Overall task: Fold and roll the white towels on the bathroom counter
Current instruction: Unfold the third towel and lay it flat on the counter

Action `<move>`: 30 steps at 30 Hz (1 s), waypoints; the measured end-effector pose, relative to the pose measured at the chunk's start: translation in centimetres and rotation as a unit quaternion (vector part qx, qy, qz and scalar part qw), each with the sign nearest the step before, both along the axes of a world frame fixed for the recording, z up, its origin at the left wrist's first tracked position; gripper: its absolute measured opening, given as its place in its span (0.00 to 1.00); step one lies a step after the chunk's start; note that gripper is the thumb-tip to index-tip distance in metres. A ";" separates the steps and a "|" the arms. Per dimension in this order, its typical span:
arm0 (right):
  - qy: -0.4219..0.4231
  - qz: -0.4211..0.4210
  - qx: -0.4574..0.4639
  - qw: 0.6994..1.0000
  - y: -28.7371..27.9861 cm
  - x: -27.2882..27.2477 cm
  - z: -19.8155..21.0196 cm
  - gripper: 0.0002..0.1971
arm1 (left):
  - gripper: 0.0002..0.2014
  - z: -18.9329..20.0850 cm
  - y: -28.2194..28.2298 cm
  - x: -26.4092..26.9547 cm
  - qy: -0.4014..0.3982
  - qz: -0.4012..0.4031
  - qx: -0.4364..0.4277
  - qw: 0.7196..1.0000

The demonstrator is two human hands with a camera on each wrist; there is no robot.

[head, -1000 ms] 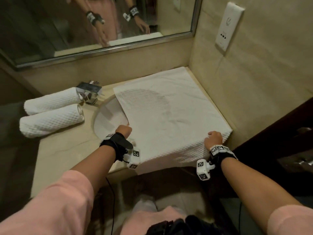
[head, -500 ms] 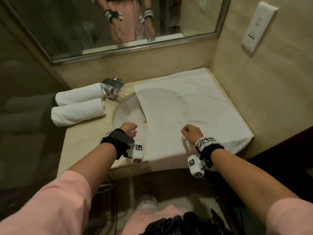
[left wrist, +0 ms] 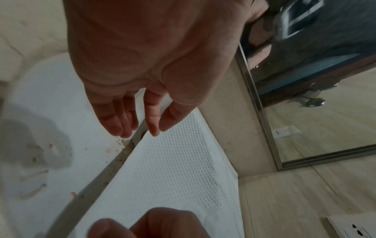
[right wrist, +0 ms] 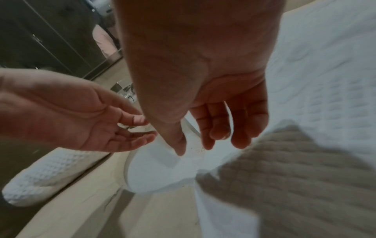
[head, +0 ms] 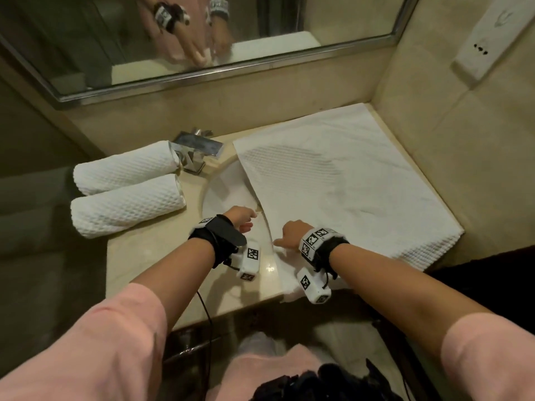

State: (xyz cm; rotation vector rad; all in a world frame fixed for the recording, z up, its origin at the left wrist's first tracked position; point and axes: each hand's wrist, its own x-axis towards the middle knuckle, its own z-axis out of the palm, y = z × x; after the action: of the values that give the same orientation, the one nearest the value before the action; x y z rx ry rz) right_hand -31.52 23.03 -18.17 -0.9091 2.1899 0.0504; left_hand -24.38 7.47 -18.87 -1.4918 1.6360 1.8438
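Note:
A white waffle towel lies spread flat over the right half of the counter, and its left edge covers part of the sink. Two rolled white towels lie side by side at the left. My left hand hovers over the sink's near rim with its fingers straight and empty, just off the towel's left edge. My right hand is close beside it at the towel's near-left edge. Its fingers hang relaxed above the cloth and hold nothing.
A chrome faucet stands behind the sink, next to the rolled towels. A mirror runs along the back wall. A tiled wall with a white socket closes the right side. Bare beige counter shows at the near left.
My right hand has moved left along the towel's near edge, from its right corner to its left edge beside my left hand. My left hand has stayed by the sink's near rim.

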 end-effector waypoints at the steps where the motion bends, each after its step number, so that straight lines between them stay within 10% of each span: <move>1: 0.007 -0.003 0.020 1.000 -0.6 0.1 -0.2 0.21 | 0.03 -0.6 -0.6 -0.4 -0.004 -0.006 0.014 1.000; 18: -0.008 0.000 0.159 0.987 -5.6 -0.2 -2.9 0.13 | 0.18 -5.3 -4.2 -4.2 -0.024 -0.073 0.129 0.989; 26: -0.121 -0.122 0.022 0.985 -1.2 -0.6 -0.1 0.12 | 0.23 -4.9 -4.1 -8.7 0.071 -0.057 0.150 0.985; 30: -0.253 -0.274 -0.085 0.924 2.8 -1.2 0.8 0.16 | 0.26 -5.3 -4.3 -11.3 0.061 -0.103 0.053 0.991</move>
State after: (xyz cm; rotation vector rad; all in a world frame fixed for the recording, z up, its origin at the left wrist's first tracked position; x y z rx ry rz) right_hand -32.67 25.87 -17.38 -0.3106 1.8901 -0.5876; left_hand -35.72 3.18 -24.21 -1.1416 1.6463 1.9050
